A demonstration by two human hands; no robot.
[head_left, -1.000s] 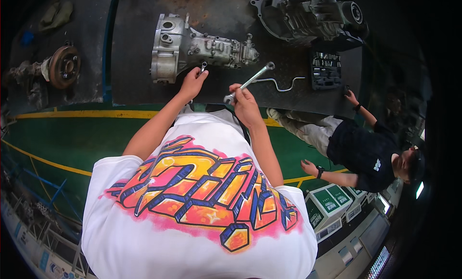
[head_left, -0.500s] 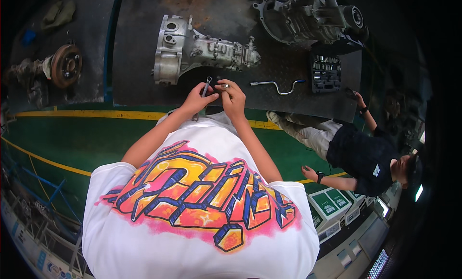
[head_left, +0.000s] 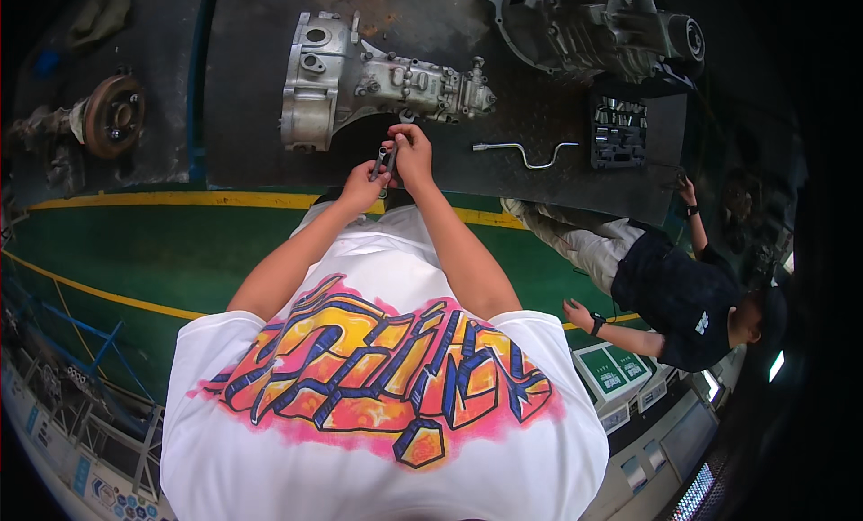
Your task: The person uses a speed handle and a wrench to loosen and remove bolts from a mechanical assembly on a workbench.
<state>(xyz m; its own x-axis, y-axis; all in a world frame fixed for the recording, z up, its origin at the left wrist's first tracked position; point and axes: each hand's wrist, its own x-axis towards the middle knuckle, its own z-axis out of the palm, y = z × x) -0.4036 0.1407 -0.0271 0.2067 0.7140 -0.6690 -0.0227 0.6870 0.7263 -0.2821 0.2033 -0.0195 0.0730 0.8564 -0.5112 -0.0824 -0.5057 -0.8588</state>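
In my left hand point(head_left: 361, 188) is a slim metal ring wrench point(head_left: 378, 166), its ring end pointing up between the fingers. My right hand point(head_left: 413, 160) is closed round a second metal tool that looks like a wrench point(head_left: 406, 116); its wider head pokes out beyond the fingers, while much of its shank is covered. Both hands are close together above the near edge of the workbench. Just past them lies a silver gearbox housing point(head_left: 395, 82), its broad bell end to the left and its narrow end to the right.
A cranked speed handle point(head_left: 526, 152) lies right of my hands, beside an open socket set case point(head_left: 618, 134). Behind them sits a larger gearbox point(head_left: 602, 31). A rusty brake disc hub point(head_left: 115, 116) is on the left bench. A co-worker point(head_left: 670, 287) stands at the right, one hand near the bench.
My right hand has come left and inward, and its tool now points toward the housing. The left hand has lowered slightly with its wrench. The view has shifted a little.
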